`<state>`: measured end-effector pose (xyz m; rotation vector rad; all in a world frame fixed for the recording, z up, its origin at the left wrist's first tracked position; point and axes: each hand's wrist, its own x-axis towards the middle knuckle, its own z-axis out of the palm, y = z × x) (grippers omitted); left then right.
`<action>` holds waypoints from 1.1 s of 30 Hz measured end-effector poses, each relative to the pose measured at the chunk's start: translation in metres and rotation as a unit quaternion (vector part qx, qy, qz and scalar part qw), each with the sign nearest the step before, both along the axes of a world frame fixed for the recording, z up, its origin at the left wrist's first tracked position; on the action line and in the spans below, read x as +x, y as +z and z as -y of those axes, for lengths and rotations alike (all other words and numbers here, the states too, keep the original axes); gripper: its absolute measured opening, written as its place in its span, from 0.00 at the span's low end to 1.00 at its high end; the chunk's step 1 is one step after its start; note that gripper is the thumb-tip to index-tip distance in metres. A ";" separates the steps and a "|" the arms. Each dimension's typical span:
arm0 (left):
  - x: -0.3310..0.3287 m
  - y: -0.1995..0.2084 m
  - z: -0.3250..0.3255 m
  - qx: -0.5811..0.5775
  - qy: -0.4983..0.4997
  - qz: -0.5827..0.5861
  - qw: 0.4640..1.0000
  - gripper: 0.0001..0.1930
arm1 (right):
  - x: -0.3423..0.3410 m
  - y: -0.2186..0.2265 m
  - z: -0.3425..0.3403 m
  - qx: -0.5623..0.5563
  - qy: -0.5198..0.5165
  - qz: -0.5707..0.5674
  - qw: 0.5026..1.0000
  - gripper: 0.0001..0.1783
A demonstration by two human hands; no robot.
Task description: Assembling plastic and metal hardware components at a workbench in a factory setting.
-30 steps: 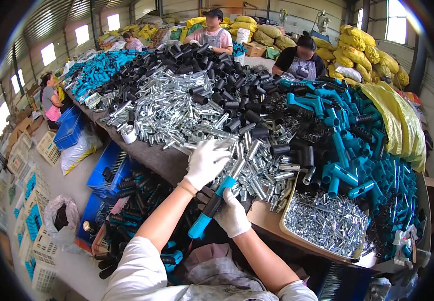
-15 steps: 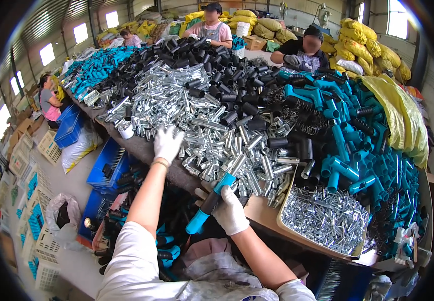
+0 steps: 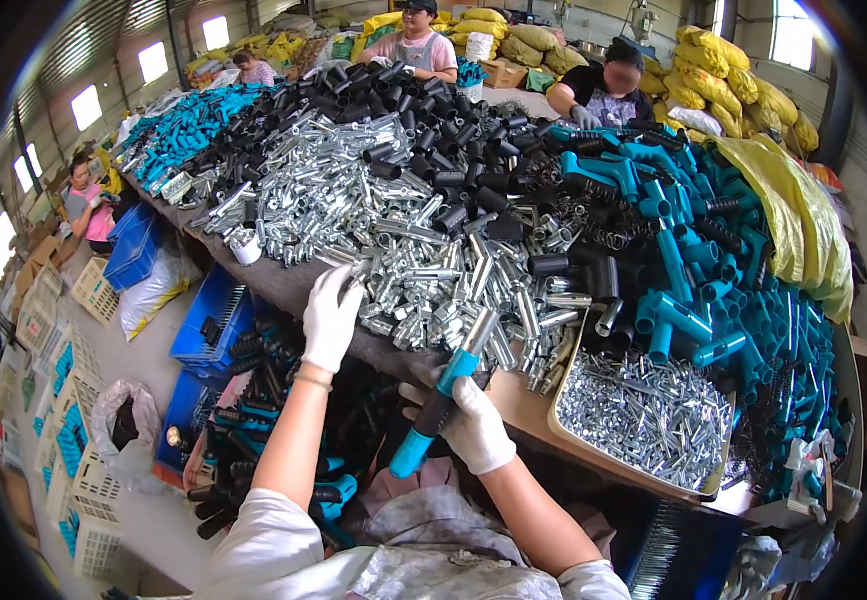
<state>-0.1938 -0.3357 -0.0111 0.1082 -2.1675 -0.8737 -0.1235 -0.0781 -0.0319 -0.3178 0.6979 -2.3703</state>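
Note:
My right hand (image 3: pixel 477 428), in a white glove, grips a teal-and-black tool handle (image 3: pixel 437 405) with a silver metal tube at its upper end. The handle is tilted, its teal lower end pointing down toward my lap. My white-gloved left hand (image 3: pixel 332 322) is at the near edge of a heap of silver metal fittings (image 3: pixel 338 190). Its fingers are drawn together against the fittings; what they pinch, if anything, is hidden. A small white cup (image 3: pixel 245 247) stands on the table edge to the left of that hand.
Black sleeves (image 3: pixel 383 100) and teal handles (image 3: pixel 688 270) are heaped across the table. A tray (image 3: pixel 556 420) of small metal pins is at right. Blue bins (image 3: pixel 215 325) and assembled handles lie below the left edge. A co-worker (image 3: pixel 608 90) sits across; others are farther off.
My left hand's spread fingers have drawn together at the edge of the fittings. My right hand has shifted slightly right and nearer with the handle, which stands a little more upright.

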 end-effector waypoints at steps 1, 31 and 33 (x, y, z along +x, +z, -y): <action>0.015 0.009 -0.003 0.019 -0.056 0.055 0.997 0.16 | 0.005 0.002 -0.010 0.011 -0.001 -0.007 1.000 0.27; 0.081 -0.007 -0.041 -0.022 -0.094 -0.008 0.995 0.11 | 0.093 0.013 -0.178 0.404 -0.237 -0.143 0.872 0.43; 0.053 0.001 -0.042 -0.116 -0.082 -0.003 0.990 0.12 | 0.096 0.015 -0.174 0.403 -0.232 -0.145 0.874 0.42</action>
